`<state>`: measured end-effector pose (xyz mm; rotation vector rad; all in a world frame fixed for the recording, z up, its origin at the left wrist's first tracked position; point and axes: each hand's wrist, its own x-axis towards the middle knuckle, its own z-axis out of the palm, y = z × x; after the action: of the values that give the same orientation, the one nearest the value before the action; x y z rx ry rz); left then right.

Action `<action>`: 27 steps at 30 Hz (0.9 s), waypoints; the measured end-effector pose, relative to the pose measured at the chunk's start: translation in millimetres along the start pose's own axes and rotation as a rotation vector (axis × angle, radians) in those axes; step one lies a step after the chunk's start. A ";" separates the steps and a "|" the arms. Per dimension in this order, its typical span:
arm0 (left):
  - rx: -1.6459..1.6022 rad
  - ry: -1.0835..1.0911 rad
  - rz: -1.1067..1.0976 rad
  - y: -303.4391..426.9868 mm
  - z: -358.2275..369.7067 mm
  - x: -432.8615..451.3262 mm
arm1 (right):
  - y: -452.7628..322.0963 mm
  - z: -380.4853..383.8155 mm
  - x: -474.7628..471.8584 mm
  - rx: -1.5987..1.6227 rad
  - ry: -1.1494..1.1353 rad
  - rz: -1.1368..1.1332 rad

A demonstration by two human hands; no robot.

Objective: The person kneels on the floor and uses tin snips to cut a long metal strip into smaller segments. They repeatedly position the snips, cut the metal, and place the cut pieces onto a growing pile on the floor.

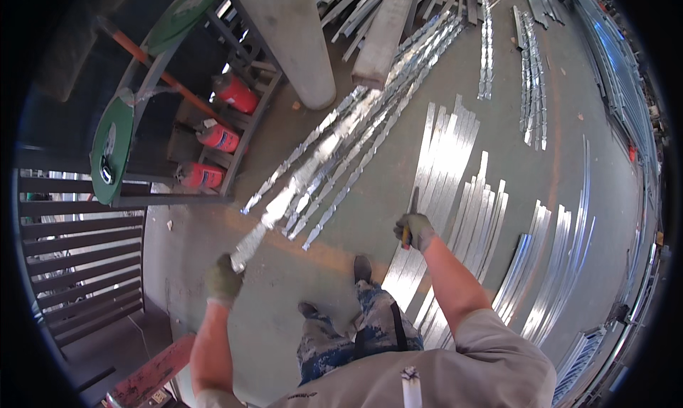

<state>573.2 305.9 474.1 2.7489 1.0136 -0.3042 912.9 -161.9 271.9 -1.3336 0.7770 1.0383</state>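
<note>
At the left, my gloved left hand (225, 281) is closed around the near end of a long shiny metal strip (283, 201). That strip slants away to the upper right among several similar ragged-edged strips (341, 194) on the floor. My right hand (416, 231), also gloved, grips a tool (406, 237) with a yellow and red handle; a long dark part of it points away from me, and its exact kind is unclear. Beneath and beside that hand lies a row of flat metal bars (443, 168), with more bars (477, 221) to the right.
Red fire extinguishers (205, 175) stand in a rack at the left, beside round green discs (112, 146). A concrete pillar (299, 45) and a rectangular beam (381, 45) stand ahead. Metal profiles are piled behind; further lengths (533, 88) lie right. A red metal piece (152, 370) is near my left arm.
</note>
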 end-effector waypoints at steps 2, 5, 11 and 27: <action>0.043 -0.051 -0.049 -22.2 6.4 35.1 | 45.0 -37.8 -15.6 -0.090 0.072 0.072; 0.208 -0.113 -0.140 -19.7 4.6 76.4 | 99.0 -86.4 -38.6 -0.237 0.143 0.224; 0.184 -0.106 -0.288 -70.3 89.6 43.4 | 187.3 -143.1 -83.8 -0.269 0.200 0.336; -0.635 -0.770 -0.232 7.4 181.6 -211.3 | 280.1 -92.2 -128.5 -0.448 0.146 0.281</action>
<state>398.3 124.4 355.1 1.7153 0.9672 -0.8252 617.5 -289.2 270.3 -1.7290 0.8909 1.4071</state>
